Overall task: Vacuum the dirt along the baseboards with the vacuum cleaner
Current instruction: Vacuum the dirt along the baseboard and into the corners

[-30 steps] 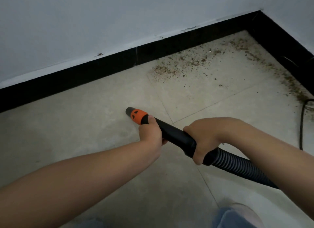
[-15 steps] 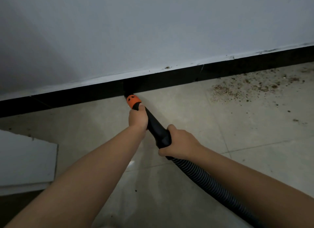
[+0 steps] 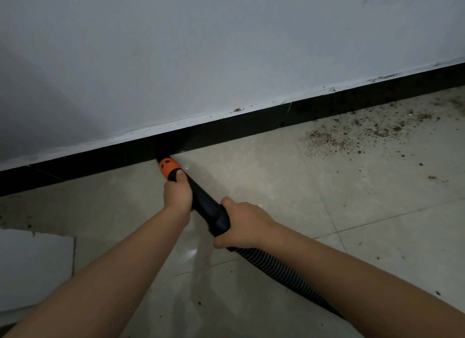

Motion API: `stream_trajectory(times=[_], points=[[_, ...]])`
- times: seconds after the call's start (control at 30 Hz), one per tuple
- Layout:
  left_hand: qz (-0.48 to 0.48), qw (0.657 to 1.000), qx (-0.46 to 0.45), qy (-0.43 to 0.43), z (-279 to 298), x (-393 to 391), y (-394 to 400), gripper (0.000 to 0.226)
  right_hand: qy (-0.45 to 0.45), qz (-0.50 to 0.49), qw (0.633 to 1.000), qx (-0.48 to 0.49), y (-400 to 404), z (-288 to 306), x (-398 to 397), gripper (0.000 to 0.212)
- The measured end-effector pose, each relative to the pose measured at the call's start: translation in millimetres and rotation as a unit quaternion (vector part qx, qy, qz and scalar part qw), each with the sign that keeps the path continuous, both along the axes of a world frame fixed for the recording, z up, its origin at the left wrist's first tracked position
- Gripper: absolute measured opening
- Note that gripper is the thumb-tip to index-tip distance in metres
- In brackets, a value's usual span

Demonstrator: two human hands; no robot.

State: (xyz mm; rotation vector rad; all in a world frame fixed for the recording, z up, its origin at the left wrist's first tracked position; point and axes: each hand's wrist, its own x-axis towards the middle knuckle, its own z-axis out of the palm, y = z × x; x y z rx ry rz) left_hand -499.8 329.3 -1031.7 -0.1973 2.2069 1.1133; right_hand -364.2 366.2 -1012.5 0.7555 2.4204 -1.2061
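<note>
The black vacuum nozzle with an orange collar (image 3: pixel 169 166) points at the black baseboard (image 3: pixel 251 126), its tip touching or just short of it. My left hand (image 3: pixel 177 195) grips the nozzle right behind the orange collar. My right hand (image 3: pixel 242 224) grips the black handle further back, where the ribbed hose (image 3: pixel 279 269) begins and trails off to the lower right. Brown dirt (image 3: pixel 327 141) lies scattered on the pale floor tiles along the baseboard to the right of the nozzle.
A white wall (image 3: pixel 201 48) rises above the baseboard. A white panel or board (image 3: pixel 32 267) lies at the lower left on the floor. Small specks dot the tiles near the left baseboard (image 3: pixel 15 219).
The nozzle moved from the open floor up to the baseboard. The view swung left, so the room corner and the cable left the frame and the dirt patch shifted right.
</note>
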Motion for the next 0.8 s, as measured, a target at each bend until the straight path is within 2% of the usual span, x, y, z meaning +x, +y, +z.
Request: stream_trajectory(times=[0.13, 0.23, 0.4, 0.6, 0.8], points=[[-0.066, 0.995, 0.05, -0.064, 10.4, 38.5, 23.8, 0.048, -0.015, -0.02, 0.999, 0.048, 13.7, 13.3, 43.2, 0.045], [-0.094, 0.991, 0.048, -0.084, 16.4, 77.9, 40.4, 0.05, -0.041, -0.029, 0.997, 0.064, 25.0, 25.8, 81.0, 0.043], [-0.046, 0.995, 0.009, -0.084, 16.9, 133.2, 34.0, 0.053, -0.093, 0.017, 0.996, 0.003, 44.1, 42.1, 128.2, 0.042], [-0.059, 0.997, -0.014, -0.038, 9.5, 133.5, 25.2, 0.055, -0.087, 0.034, 0.995, 0.018, 35.0, 33.9, 126.9, 0.046], [-0.143, 0.986, 0.004, -0.089, 16.7, 128.7, 60.8, 0.05, -0.065, -0.036, 0.996, 0.058, 34.6, 35.4, 131.3, 0.049]])
